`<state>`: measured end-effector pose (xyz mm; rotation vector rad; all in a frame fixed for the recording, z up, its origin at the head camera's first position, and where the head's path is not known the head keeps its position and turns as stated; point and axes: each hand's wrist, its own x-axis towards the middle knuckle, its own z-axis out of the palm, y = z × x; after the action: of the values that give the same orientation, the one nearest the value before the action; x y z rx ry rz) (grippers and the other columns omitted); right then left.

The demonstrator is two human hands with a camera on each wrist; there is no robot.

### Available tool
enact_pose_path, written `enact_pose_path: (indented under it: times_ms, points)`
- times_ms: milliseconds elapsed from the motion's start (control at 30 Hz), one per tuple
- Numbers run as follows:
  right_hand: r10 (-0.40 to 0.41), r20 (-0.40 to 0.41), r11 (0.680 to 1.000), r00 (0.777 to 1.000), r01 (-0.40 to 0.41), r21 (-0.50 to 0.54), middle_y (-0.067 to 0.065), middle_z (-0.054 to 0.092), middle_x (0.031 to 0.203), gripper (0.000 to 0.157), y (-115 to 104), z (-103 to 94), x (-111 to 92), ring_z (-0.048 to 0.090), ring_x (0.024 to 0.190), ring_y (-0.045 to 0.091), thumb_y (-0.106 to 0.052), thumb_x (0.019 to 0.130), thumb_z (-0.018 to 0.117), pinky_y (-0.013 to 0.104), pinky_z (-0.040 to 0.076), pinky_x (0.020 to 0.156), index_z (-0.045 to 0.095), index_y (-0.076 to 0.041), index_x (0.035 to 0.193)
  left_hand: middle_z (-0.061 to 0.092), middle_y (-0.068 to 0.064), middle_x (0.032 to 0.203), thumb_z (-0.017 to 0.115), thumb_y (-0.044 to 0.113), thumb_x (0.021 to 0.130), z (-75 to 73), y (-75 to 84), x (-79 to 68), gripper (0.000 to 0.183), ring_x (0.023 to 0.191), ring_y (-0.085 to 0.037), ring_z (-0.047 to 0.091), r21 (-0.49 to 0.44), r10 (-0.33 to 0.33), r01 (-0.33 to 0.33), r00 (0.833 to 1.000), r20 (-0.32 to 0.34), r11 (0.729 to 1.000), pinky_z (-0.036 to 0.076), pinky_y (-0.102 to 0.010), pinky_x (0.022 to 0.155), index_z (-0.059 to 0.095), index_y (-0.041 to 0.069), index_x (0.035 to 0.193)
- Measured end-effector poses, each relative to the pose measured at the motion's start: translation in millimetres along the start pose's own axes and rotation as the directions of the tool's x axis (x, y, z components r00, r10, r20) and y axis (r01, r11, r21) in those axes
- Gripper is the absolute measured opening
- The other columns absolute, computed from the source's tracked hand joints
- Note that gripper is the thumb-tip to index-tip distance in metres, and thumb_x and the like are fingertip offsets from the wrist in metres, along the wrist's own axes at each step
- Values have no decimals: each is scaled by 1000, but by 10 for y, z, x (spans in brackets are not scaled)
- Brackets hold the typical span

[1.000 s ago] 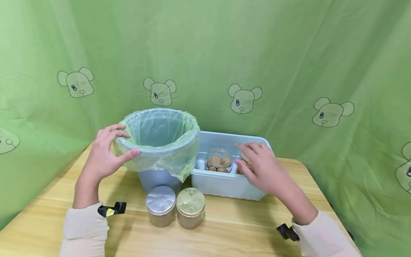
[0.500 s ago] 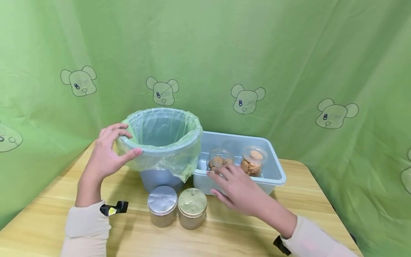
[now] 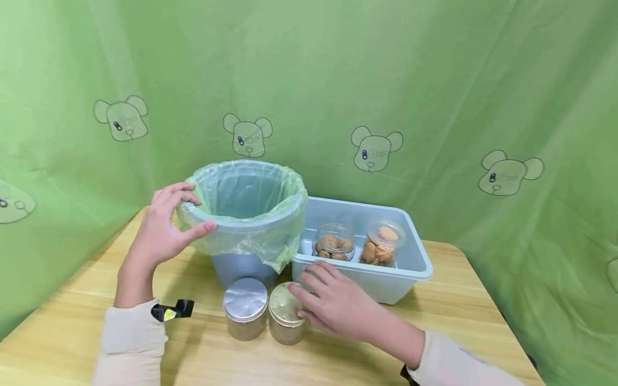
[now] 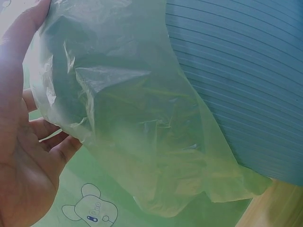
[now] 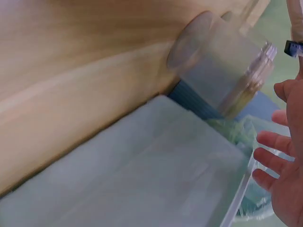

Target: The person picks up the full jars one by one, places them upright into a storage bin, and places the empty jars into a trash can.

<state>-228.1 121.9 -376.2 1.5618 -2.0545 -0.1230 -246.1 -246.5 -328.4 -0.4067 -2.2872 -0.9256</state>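
Head view, and we have both hands at work over the wooden table (image 3: 217,364)! On the left side, our left hand (image 3: 161,225) has hold of the blue bin (image 3: 238,268) at its rim, fingers bent over the edge, thumb stretched along the front. The green liner bag (image 3: 251,244) drapes over that rim, and in the left wrist view we see the fingertips right up against its thin plastic.

Across to the right hand (image 3: 333,305): nothing in its grasp, fingers loose and slightly spread, reaching over the gold-lidded jar (image 3: 282,308). Is a fingertip touching that lid? We can't tell. The silver-lidded jar (image 3: 245,308) stands upright just beside it, both in front of the bin.

Behind the right hand we've got the blue tub (image 3: 386,284), just beside the bin, with two clear containers inside: the jar of round brown pieces (image 3: 333,245) and the jar of orange-brown pieces (image 3: 379,249) to its right. The right wrist view gives us a blurred lidded jar near the tub's wall. And backing it all, the green curtain (image 3: 309,64), printed with outlined bear heads!
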Motion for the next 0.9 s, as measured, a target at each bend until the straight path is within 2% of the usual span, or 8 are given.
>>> enact_pose_path:
  times_ms: [133, 300, 500, 767, 900]
  points:
    - [-40, 31, 999, 999, 39, 18, 10, 56, 122, 49, -66, 101, 67, 49, 118, 31, -42, 95, 48, 45, 35, 104, 51, -12, 133, 47, -4, 138, 83, 39, 69, -21, 8, 9, 47, 130, -28, 32, -1, -6, 6, 1000, 1, 1000, 27, -62, 98, 59, 13, 101]
    - [-65, 112, 996, 992, 58, 69, 13, 47, 136, 55, -139, 205, 96, 42, 127, 34, -49, 96, 42, 46, 31, 107, 42, -17, 141, 47, -4, 138, 83, 38, 69, -13, 6, 3, 46, 130, -29, 32, -5, -5, 5, 1000, 3, 1000, 27, -62, 98, 59, 14, 101]
    - [-76, 207, 996, 975, 64, 67, 16, 34, 148, 64, -168, 270, 122, 33, 133, 38, -53, 95, 43, 49, 27, 109, 30, -20, 148, 47, -3, 138, 83, 39, 69, -9, -6, 6, 48, 130, -28, 32, -1, 0, 0, 1000, -3, 1000, 27, -62, 98, 60, 13, 101]
    - [-85, 219, 996, 972, 75, 50, 15, 35, 145, 71, -180, 323, 115, 38, 129, 36, -55, 93, 46, 49, 37, 101, 24, -19, 150, 48, -4, 137, 83, 39, 69, -3, 7, 4, 46, 129, -28, 32, -1, 0, 0, 1000, -3, 1000, 27, -61, 98, 60, 14, 100]
    - [-89, 218, 995, 972, 79, 53, 14, 36, 145, 69, -182, 323, 105, 41, 125, 35, -56, 93, 45, 47, 41, 97, 26, -21, 150, 48, -4, 137, 82, 39, 69, -3, 1, 4, 46, 129, -28, 32, 6, 1, -1, 1000, -4, 1000, 26, -60, 98, 60, 12, 100]
